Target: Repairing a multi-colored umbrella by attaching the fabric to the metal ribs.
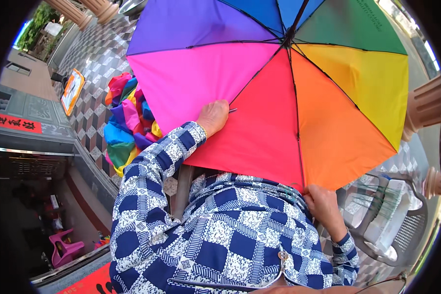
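A rainbow umbrella (259, 112) lies spread in front of me, its underside facing me with the black ribs and hub showing. My left hand (214, 117) is closed at the seam between the pink and red panels. From its fingers pokes a thin, dark, pointed tool (233, 110), whose kind I cannot make out; the rest of it is hidden in the fist. Low on the right, my right hand (323, 208) pinches the umbrella's edge by a rib tip, where red meets orange. The umbrella's shaft (301, 13) runs up out of view.
Left of the umbrella sits a heap of multicoloured fabric (127, 120). At the right, a grey chair (416, 225) bears white foam blocks (387, 215) with thin green strands. An orange-framed board (72, 92) stands on the tiled floor. A pink stool (63, 248) is inside the doorway.
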A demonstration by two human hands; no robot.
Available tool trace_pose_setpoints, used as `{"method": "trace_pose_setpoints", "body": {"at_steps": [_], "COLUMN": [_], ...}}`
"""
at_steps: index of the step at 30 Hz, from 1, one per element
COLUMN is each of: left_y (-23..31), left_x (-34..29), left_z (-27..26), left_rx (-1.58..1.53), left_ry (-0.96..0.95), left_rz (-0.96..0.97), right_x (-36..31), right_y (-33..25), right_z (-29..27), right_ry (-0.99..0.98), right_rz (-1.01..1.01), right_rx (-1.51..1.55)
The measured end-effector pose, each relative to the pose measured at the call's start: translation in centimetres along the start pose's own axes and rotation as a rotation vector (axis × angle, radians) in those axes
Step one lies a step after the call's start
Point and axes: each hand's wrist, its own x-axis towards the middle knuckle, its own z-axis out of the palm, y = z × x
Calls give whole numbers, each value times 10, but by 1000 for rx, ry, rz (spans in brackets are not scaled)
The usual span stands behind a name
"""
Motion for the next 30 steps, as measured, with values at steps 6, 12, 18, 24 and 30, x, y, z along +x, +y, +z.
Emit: {"method": "trace_pose_setpoints", "body": {"at_steps": [6,12,18,24,30], "left_y": [2,2,4,17,43], "left_x": [6,-1,13,38,77], "left_z": [-2,-3,10,-2,23], "left_rx": [6,-30,3,-47,-378], "left_ry": [-21,33,53,72,44], "left_rz": [-4,59,11,-29,-109], "right_x": [-3,-9,-3,-2,25], "right_y": [0,-8,13,34,80], "right_z": [-5,-2,6,-5,-58], "right_ry": [-3,26,15,298,473], "right_rz": [-40,-44,-77,8,99], "right_rx": [-99,80,-149,-374,-502]}}
